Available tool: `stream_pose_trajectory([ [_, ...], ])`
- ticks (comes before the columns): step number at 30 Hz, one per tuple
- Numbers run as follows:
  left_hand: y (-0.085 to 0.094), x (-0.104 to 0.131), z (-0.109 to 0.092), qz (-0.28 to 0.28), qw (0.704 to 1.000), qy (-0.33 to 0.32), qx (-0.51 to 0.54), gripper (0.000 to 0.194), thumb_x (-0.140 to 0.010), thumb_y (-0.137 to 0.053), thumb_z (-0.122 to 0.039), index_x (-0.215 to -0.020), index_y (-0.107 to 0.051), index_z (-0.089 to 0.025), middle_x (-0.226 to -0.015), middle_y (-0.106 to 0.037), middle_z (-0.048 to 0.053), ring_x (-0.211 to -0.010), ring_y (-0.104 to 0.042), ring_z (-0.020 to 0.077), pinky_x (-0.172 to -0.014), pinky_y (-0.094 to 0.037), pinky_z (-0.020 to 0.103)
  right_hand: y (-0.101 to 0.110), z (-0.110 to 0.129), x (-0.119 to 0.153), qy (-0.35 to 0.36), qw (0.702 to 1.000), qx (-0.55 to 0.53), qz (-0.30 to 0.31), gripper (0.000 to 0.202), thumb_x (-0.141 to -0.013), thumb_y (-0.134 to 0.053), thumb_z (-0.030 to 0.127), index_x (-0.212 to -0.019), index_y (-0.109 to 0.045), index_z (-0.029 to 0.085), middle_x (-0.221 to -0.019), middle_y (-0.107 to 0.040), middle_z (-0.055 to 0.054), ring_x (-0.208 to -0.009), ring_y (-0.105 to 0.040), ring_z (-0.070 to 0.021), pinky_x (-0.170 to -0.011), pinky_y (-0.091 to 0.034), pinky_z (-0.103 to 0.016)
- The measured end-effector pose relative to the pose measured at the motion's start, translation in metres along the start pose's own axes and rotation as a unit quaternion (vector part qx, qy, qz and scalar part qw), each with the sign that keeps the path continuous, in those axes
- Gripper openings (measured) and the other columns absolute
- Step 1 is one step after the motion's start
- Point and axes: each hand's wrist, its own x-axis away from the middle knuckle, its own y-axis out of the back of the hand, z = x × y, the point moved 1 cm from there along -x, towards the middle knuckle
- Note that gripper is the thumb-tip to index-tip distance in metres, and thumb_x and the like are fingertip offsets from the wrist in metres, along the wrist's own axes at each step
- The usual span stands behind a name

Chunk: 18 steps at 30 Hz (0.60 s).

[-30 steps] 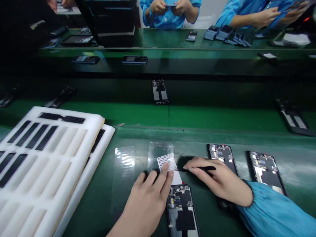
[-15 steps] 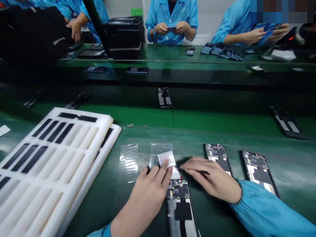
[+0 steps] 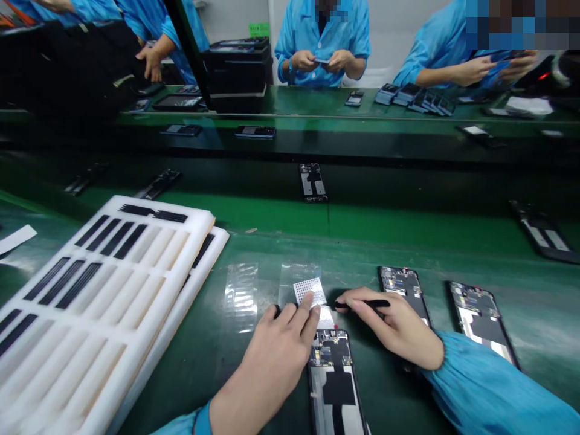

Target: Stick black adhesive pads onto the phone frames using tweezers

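My left hand (image 3: 276,350) reaches over the bench with its fingers stretched out, fingertips pressing on a white sheet of small dark dots (image 3: 310,290). Its thumb is mostly hidden, and something small and dark shows beside the fingers. In my right hand (image 3: 392,323) is a pair of black tweezers (image 3: 369,303), its tip close to the sheet's right side. An opened phone (image 3: 335,377) lies just below the sheet, circuit board and battery area showing, partly behind my left wrist. A clear plastic film (image 3: 290,278) lies under the sheet.
White foam trays (image 3: 149,290) with black strips in slots are stacked at left. A clear strip (image 3: 241,296) lies beside them. Two opened phones (image 3: 405,287) (image 3: 480,320) lie at right. Another phone (image 3: 313,182) lies on the green line ahead. Co-workers (image 3: 322,48) stand across the bench.
The tweezers' tip has drawn back to the right from the sheet, and their shaft now shows more above my right hand. My left hand stays on the sheet. The whole view has shifted slightly.
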Motion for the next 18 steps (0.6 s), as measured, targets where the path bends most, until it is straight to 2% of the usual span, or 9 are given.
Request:
stream_pose_trajectory([
  [7,-0.001,0.000,-0.001,-0.006,1.000,-0.001,-0.002,0.063,-0.079,-0.049,-0.003,-0.140,-0.051,-0.014,-0.148,-0.052,0.011,-0.100,-0.064,0.0262,-0.076,-0.053,0.042,-0.001,-0.003,0.002,0.006,1.000,-0.003,-0.010,0.028,-0.101,-0.049,0.025,-0.114,-0.072,0.017,-0.111,-0.077,-0.009,-0.104,-0.073,-0.0200,-0.093,-0.059,-0.029],
  [11,-0.001,-0.001,-0.001,-0.004,1.000,0.006,0.003,0.063,-0.077,-0.049,-0.002,-0.138,-0.053,-0.014,-0.147,-0.054,0.010,-0.099,-0.065,0.0263,-0.074,-0.055,0.042,-0.003,-0.005,0.002,-0.003,1.000,0.000,-0.031,0.028,-0.101,-0.050,0.026,-0.112,-0.074,0.018,-0.111,-0.077,-0.009,-0.105,-0.073,-0.0213,-0.093,-0.059,-0.031],
  [14,0.006,0.001,0.000,-0.014,1.000,0.007,0.005,0.062,-0.076,-0.047,0.001,-0.137,-0.054,-0.014,-0.147,-0.054,0.009,-0.099,-0.065,0.0262,-0.075,-0.056,0.042,0.001,-0.001,0.002,-0.020,0.998,-0.012,-0.064,0.030,-0.101,-0.052,0.031,-0.101,-0.079,0.019,-0.109,-0.078,-0.008,-0.102,-0.074,-0.0217,-0.091,-0.060,-0.030],
  [16,0.015,0.007,0.001,-0.058,0.998,0.021,0.011,0.062,-0.078,-0.042,0.004,-0.137,-0.053,-0.012,-0.146,-0.055,0.010,-0.100,-0.065,0.0260,-0.078,-0.056,0.042,0.005,0.006,0.005,-0.038,0.994,-0.030,-0.094,0.035,-0.101,-0.052,0.036,-0.090,-0.082,0.021,-0.109,-0.078,-0.008,-0.100,-0.075,-0.0224,-0.088,-0.061,-0.029],
  [18,0.026,0.019,0.001,-0.143,0.987,0.060,0.031,0.059,-0.081,-0.039,0.006,-0.137,-0.051,-0.010,-0.140,-0.060,0.011,-0.102,-0.064,0.0259,-0.081,-0.056,0.042,0.005,0.016,0.011,-0.063,0.989,-0.061,-0.116,0.040,-0.101,-0.051,0.038,-0.081,-0.081,0.021,-0.109,-0.078,-0.009,-0.094,-0.076,-0.0221,-0.083,-0.062,-0.027],
])
